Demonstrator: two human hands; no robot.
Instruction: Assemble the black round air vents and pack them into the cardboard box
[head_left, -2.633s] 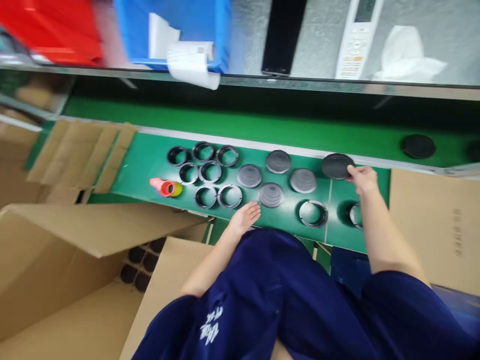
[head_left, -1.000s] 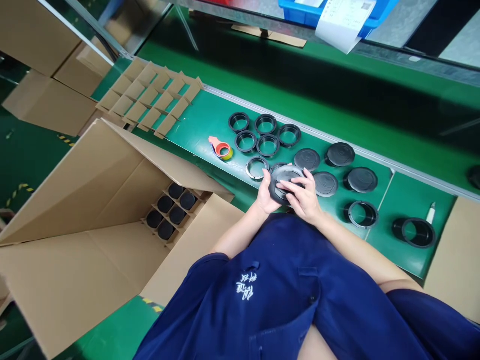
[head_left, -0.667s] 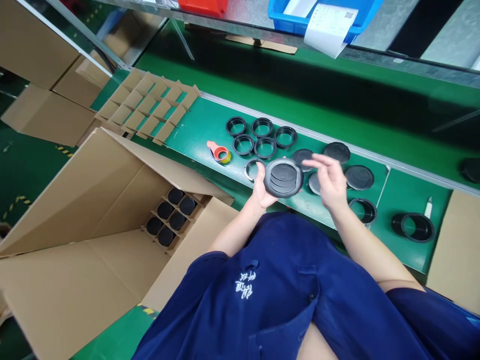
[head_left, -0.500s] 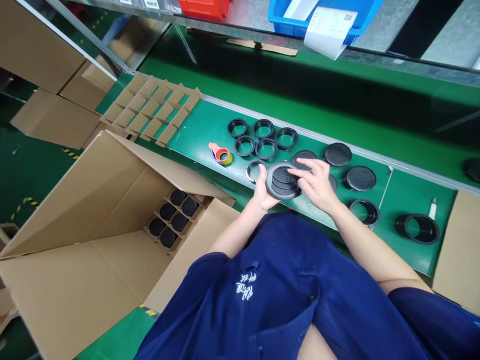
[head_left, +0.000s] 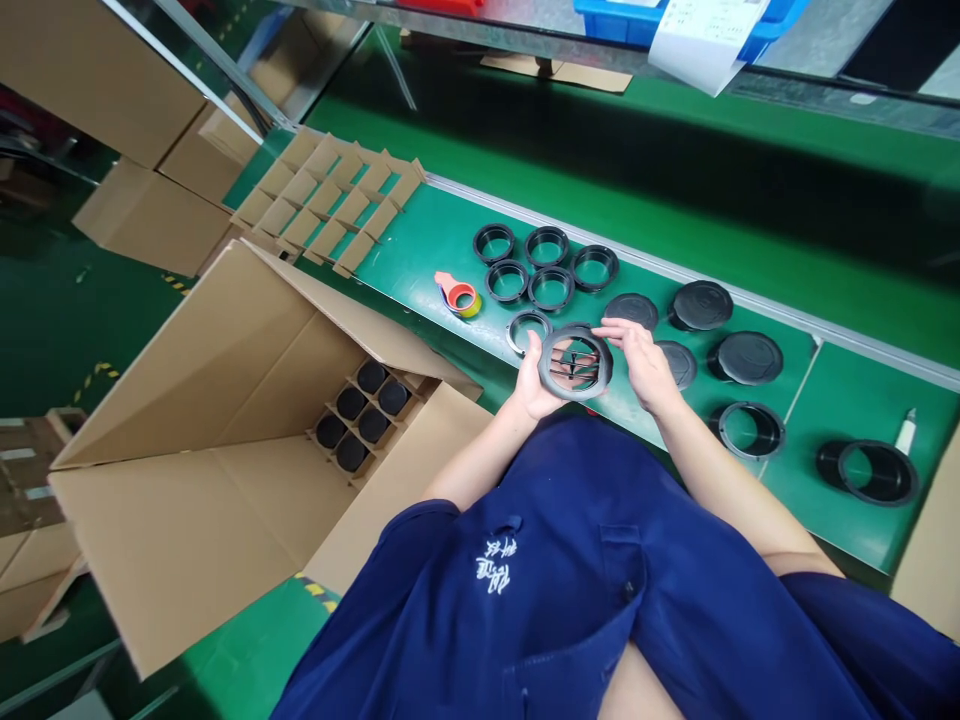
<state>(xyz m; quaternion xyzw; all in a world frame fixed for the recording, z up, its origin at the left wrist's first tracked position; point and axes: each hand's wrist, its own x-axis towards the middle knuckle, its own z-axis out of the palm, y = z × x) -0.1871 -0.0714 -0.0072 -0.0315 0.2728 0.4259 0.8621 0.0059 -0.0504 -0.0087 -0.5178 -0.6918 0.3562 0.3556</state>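
Note:
My left hand (head_left: 534,385) grips a round black air vent (head_left: 574,364) by its left and lower edge, above the front of the bench. The vent's slats stand edge-on, and the palm shows through the gaps. At the vent's upper right rim is my right hand (head_left: 641,362), fingers stretched out and not wrapped around anything; whether the fingertips touch the rim I cannot tell. Just behind the vent lies a ring (head_left: 528,332) with a pale edge. Black round pieces with closed faces, such as the flat disc (head_left: 631,311), lie beyond my right hand.
Several black rings (head_left: 551,288) stand on the green bench (head_left: 405,255), near a red tape dispenser (head_left: 459,295). Cardboard dividers (head_left: 326,205) lie at the left end. An open carton (head_left: 202,400) holds black cylinders (head_left: 373,424). Wider black rings (head_left: 866,472) and a small white tube (head_left: 906,432) are right.
The vent's slats have swung from lying closed to standing edge-on, leaving gaps. My right fingers have moved off the slats to the rim side. The whole view has shifted slightly.

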